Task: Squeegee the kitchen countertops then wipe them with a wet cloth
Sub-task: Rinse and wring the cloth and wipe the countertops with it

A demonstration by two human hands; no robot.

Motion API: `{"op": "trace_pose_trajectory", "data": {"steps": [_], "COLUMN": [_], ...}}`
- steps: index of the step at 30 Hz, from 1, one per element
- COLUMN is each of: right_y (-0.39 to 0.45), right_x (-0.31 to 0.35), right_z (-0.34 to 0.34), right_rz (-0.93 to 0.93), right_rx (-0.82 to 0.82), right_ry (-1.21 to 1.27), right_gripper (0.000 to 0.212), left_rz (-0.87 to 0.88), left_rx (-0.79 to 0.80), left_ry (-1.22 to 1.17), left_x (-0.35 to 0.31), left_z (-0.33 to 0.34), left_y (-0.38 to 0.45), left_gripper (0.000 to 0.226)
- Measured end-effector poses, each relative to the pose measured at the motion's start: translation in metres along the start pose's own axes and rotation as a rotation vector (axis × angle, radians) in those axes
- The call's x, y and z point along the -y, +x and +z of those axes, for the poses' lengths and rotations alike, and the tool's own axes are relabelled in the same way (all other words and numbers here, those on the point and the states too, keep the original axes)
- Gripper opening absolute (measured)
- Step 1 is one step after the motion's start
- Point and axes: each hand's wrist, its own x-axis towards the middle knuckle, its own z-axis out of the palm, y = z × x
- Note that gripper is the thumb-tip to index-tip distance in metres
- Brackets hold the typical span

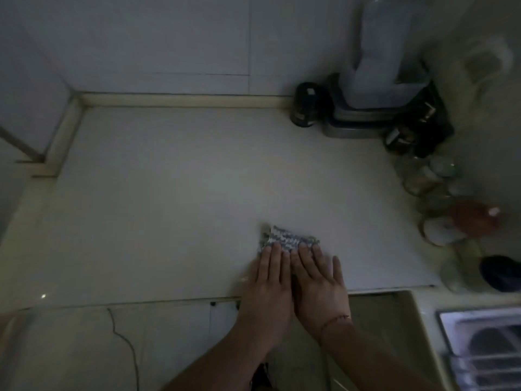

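Both hands lie flat, side by side, on a folded cloth (287, 239) in the lower middle of the frame. The left hand (267, 280) and the right hand (318, 280) press down with straight fingers; neither curls round the fabric, so nothing is grasped, only pushed against. The cloth is patterned in pale and dark flecks, and its far half shows beyond the fingertips. A thin band circles the right wrist.

The cloth rests on the pale countertop (183, 179), near its front edge. At the upper right of the frame a tall light container (380, 57) stands on a dark base, with a dark jar (306, 105) just beside it to the left. Down the right side sits a cluster of glass jars (434, 179), blurred, and a reddish item (473, 218).
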Motion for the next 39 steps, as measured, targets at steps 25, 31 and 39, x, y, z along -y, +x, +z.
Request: {"op": "trace_pose_trajectory", "data": {"steps": [25,31,39], "right_y": [0.065,0.162,0.342], "right_x": [0.409,0.409,0.387], "right_z": [0.011,-0.011,-0.045], "right_rz": [-0.434,-0.329,-0.238], "right_rx": [0.127,0.134,0.067], "right_ry": [-0.051,-0.095,-0.049], "right_gripper": [0.063,0.077,0.057], "left_rz": [-0.368,-0.319,-0.332], "left_rx": [-0.037,-0.044,-0.013], "left_ry": [-0.002,0.063,0.237], "left_x": [0.366,0.41,0.464], "left_z": [-0.052,-0.07,-0.121], "left_y": [-0.18,-0.076,0.094], "left_gripper": [0.075,0.065,0.063]}}
